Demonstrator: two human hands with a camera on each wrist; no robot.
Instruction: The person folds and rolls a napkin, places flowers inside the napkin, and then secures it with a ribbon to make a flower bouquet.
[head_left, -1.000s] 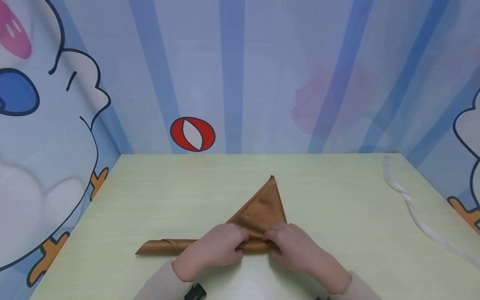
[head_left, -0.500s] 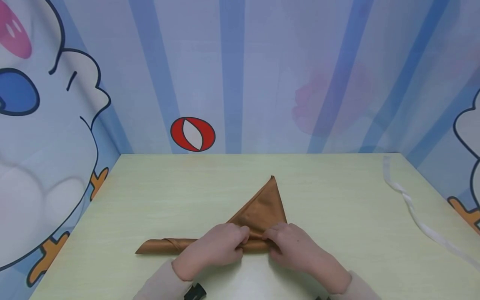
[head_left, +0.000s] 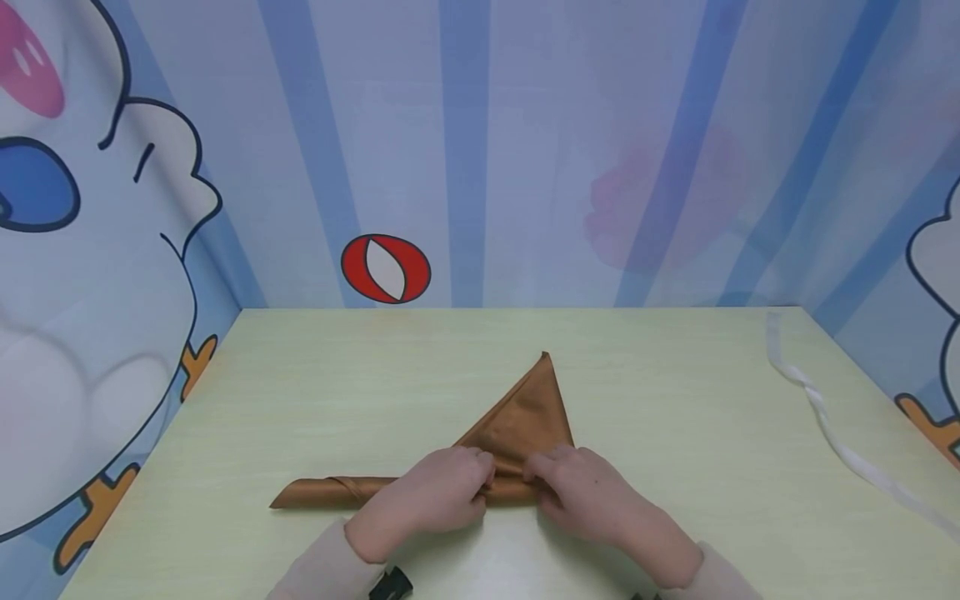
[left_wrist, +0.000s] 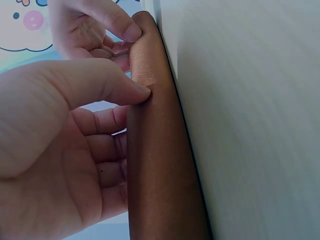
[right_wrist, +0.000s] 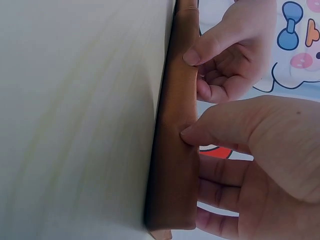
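A shiny brown cloth (head_left: 525,421) lies on the table, its near edge rolled into a tube and its upper part a flat triangle pointing away. The tube's left end (head_left: 311,493) extends past my left hand (head_left: 438,492), tapering to a point. That hand pinches the roll left of centre, thumb on the near side and fingers over the far side. A short gap to the right, my right hand (head_left: 592,496) holds the roll the same way. In the left wrist view the roll (left_wrist: 160,165) runs upright beside the thumb. The right wrist view shows both thumbs pressing the roll (right_wrist: 172,175).
The pale yellow table (head_left: 360,375) reaches back to a blue striped backdrop (head_left: 525,150) with cartoon prints. A twisted white ribbon (head_left: 832,433) lies along the table's right side. Light sleeves (head_left: 330,567) cover both forearms, with a black strap piece at the left wrist.
Fingers of both hands shift very slightly on the roll. The cloth and the ribbon stay in place.
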